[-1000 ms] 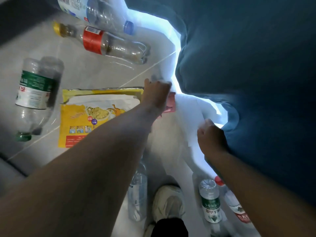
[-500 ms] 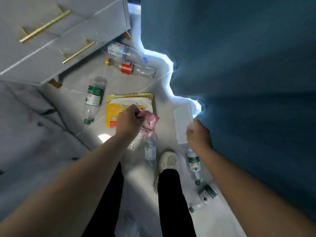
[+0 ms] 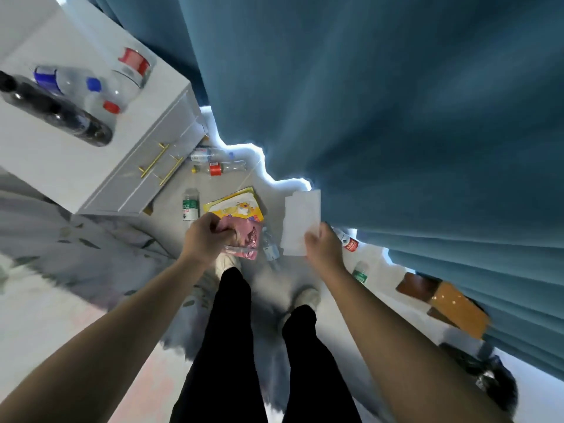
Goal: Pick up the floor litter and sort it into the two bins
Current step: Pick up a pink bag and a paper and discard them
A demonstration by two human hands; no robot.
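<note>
My left hand (image 3: 207, 236) grips a crumpled pink wrapper (image 3: 248, 241), held above the floor in front of my legs. My right hand (image 3: 323, 247) pinches the lower edge of a white sheet of paper (image 3: 300, 222), which stands up from the fingers. On the grey floor below lie a yellow snack bag (image 3: 236, 206), a green-labelled bottle (image 3: 190, 204), a red-labelled bottle (image 3: 218, 168), another clear bottle (image 3: 204, 154) by the cabinet, and more bottles (image 3: 351, 242) near the curtain's hem. No bin is in view.
A blue curtain (image 3: 396, 117) fills the right and top. A white cabinet (image 3: 100, 160) with gold handles stands at the left, with several bottles (image 3: 61, 111) on its top. A bed cover (image 3: 61, 254) lies lower left. A wooden piece (image 3: 451, 303) sits at right.
I have straightened up from a crouch, so the floor litter looks much smaller. Both hands rose from the floor, the left lifting the pink wrapper and the right the white paper.
</note>
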